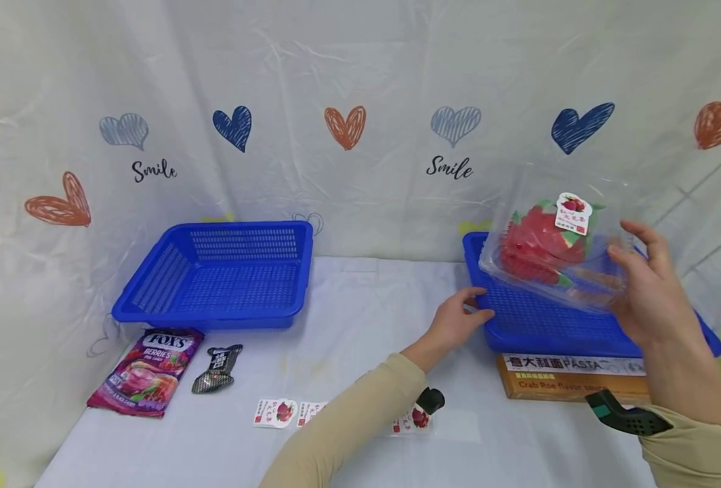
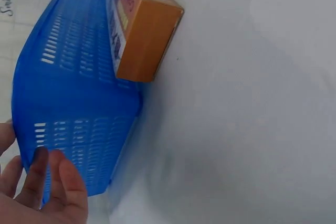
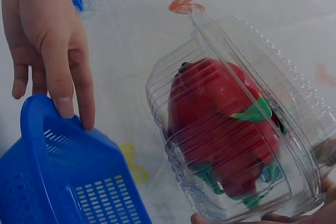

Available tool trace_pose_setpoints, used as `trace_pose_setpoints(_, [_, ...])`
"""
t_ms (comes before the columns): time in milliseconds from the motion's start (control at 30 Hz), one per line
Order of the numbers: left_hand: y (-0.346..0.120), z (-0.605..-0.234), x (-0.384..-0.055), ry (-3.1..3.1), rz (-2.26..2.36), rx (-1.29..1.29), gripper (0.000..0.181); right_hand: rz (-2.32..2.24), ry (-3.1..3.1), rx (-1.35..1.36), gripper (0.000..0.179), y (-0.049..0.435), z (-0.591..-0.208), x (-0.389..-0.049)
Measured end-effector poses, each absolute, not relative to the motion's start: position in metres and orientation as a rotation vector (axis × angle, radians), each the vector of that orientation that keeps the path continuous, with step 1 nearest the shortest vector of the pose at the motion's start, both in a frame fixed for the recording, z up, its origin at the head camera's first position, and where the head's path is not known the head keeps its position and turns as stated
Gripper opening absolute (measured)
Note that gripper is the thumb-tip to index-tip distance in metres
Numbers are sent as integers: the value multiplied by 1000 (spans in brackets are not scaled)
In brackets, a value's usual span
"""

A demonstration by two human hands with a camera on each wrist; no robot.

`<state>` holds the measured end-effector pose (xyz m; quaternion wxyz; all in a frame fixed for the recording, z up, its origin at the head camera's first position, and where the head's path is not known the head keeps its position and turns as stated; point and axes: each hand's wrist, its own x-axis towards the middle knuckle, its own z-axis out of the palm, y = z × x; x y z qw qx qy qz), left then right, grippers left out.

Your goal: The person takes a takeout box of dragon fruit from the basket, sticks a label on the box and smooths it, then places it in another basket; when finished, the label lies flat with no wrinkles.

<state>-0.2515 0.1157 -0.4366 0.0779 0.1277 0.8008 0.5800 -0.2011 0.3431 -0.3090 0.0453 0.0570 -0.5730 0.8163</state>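
My right hand holds a clear plastic clamshell box by its right end, above the right blue basket. Inside the box lie red fruit-like pieces with green leaf tips. A white label with a dragon fruit picture is on the lid. With the rim between its fingers, my left hand holds the basket's left side, as the left wrist view shows. In the right wrist view this left hand reaches down to the rim.
An orange-brown pasta box sits at the right basket's front edge. Another blue basket stands at the left. A purple candy bag and a small dark packet lie before it. Dragon fruit stickers are partly hidden by my left sleeve.
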Motion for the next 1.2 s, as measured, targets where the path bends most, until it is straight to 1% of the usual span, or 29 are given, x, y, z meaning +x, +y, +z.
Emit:
trace_pose_setpoints(200, [116,-430,-257,2394,1710,344,44,2486,-1796,206,44,364,-317,-207])
trace_pose_setpoints(367, [116,-427,-258,2382,1719,326,41,2491,-1863,299,40,388,-332,-210])
trace_pose_setpoints(533, [117,-426,-255,2384,1736,286,34,2426,-1997,240,43,413,-350,-212])
trace_pose_setpoints(667, [119,-426,-253,2376,1753,262,34,2321,-2110,162,44,430,-361,-212])
trace_pose_setpoints(1000, [119,-428,-251,2403,1728,267,33,2319,-2150,211,39,455,-381,-218])
trace_pose_setpoints(1200, [119,-425,-250,2418,1711,252,33,2232,-2319,171,40,465,-390,-225])
